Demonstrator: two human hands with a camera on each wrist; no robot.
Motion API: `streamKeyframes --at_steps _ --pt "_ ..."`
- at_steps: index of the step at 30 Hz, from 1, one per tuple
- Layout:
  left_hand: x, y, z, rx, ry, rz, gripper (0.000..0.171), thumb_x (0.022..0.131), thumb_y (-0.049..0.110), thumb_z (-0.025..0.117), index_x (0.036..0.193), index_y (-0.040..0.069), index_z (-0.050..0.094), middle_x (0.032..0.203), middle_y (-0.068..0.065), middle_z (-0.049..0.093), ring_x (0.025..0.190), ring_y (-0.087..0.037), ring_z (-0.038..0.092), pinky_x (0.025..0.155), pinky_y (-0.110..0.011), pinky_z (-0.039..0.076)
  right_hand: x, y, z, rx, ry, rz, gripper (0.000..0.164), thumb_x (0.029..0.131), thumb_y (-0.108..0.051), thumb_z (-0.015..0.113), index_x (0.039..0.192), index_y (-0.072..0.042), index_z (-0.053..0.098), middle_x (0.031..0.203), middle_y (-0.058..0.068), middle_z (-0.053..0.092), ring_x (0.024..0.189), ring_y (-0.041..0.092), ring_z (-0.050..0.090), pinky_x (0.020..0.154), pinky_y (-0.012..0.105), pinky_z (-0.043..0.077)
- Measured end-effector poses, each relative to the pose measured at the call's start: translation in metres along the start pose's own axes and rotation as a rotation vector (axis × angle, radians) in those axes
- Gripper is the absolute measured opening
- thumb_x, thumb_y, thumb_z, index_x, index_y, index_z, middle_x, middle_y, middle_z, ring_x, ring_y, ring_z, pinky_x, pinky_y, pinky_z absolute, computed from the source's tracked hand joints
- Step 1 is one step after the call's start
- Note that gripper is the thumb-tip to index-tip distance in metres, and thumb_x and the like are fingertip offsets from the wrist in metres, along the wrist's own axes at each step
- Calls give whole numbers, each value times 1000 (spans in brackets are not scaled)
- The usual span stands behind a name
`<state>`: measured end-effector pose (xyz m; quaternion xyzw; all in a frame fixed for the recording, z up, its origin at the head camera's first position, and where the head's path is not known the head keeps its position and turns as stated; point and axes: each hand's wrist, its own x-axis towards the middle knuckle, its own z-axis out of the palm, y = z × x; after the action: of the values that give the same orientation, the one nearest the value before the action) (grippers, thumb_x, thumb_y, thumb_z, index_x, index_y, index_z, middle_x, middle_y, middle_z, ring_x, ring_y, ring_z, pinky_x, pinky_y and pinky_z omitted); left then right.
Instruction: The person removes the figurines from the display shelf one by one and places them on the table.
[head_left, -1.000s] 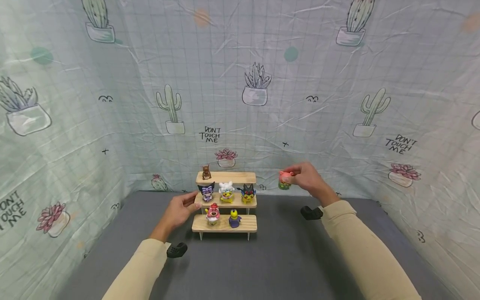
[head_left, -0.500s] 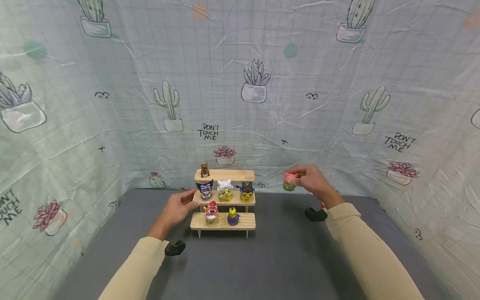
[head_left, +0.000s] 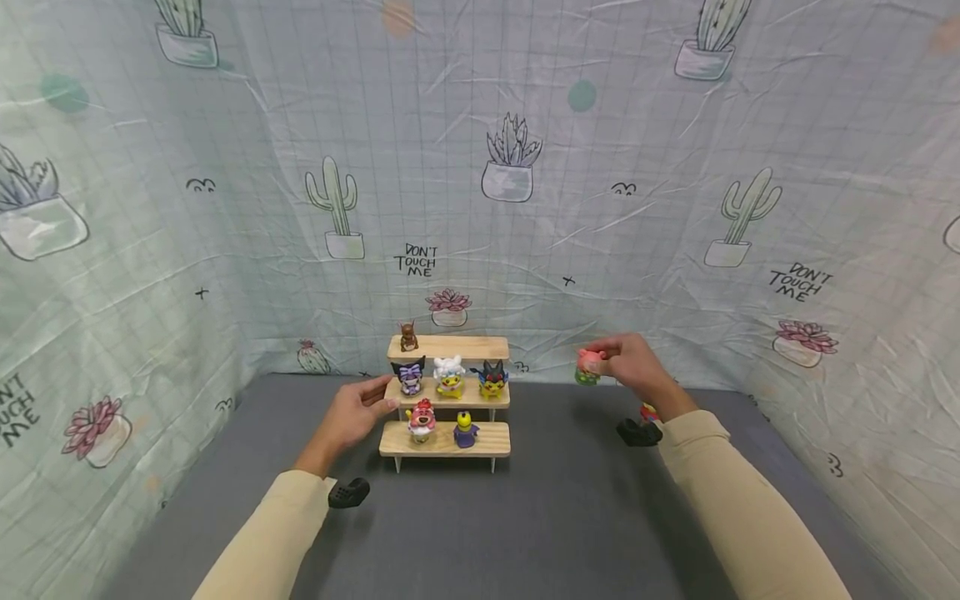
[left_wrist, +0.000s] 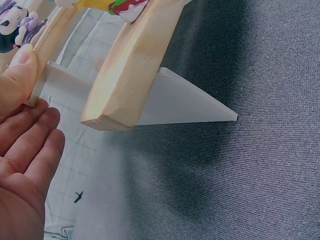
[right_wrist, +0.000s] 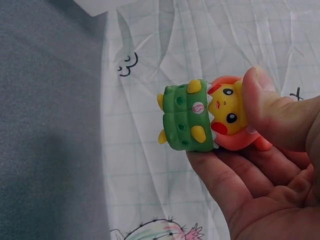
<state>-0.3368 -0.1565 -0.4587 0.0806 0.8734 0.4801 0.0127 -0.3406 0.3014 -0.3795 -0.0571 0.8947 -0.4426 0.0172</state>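
My right hand (head_left: pixel 633 363) pinches a small Pikachu figurine (head_left: pixel 587 368) above the table, to the right of a three-tier wooden display stand (head_left: pixel 450 450). In the right wrist view the figurine (right_wrist: pixel 187 117) has a yellow face, a pink hood and a green body; my thumb lies on its head and my fingers are behind it. At the stand's left side, my left hand (head_left: pixel 354 414) holds the end of the middle tier. The left wrist view shows the thumb (left_wrist: pixel 22 70) on top of that board and the other fingers below its edge.
A brown figurine (head_left: pixel 408 337) stands on the top tier. The middle tier carries a purple-and-black figurine (head_left: pixel 410 377), a white-hooded one (head_left: pixel 449 379) and a dark-eared one (head_left: pixel 492 380). Below are a pink bear (head_left: pixel 422 422) and a purple-caped figurine (head_left: pixel 464 430). A red-and-yellow object (head_left: pixel 648 412) shows by my right wrist.
My right hand has moved a little to the right with the Pikachu figurine, farther from the stand. The red-and-yellow object has come into view beside my wrist. My left hand stays at the stand.
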Motion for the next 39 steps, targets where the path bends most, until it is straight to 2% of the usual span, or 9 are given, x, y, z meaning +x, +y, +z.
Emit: streamKeyframes --at_steps 13,23,29,33,39 --pt "1 5 -2 9 -11 -20 59 107 20 62 159 2 41 160 -27 45 148 -43 47 118 -55 49 -5 9 -5 -11 11 14 42 102 -18 69 138 4 65 136 27 66 122 40 62 104 57 56" --pt "2 5 -1 5 -15 -30 59 106 20 62 159 2 42 160 -26 45 147 -42 47 118 -55 49 -9 21 -7 -67 36 8 38 100 -10 68 134 7 66 139 31 62 122 44 60 100 58 58" --pt "0 1 -2 14 -17 -37 60 106 22 62 159 3 41 161 -26 45 148 -42 47 117 -55 49 -9 31 -4 -83 58 1 36 99 -12 71 130 7 69 129 29 68 111 37 66 88 43 61" --pt "0 2 -1 16 -13 -37 60 106 23 63 159 4 41 160 -26 45 148 -42 47 117 -55 49 -10 36 -5 -85 58 16 37 99 -12 71 131 5 69 133 28 66 113 35 64 87 36 59" --pt "0 2 -2 21 -7 -20 60 106 21 63 159 2 41 160 -27 45 147 -43 47 117 -56 49 -11 44 -3 -48 51 52 39 100 -13 70 134 4 68 137 30 63 120 41 62 97 52 59"
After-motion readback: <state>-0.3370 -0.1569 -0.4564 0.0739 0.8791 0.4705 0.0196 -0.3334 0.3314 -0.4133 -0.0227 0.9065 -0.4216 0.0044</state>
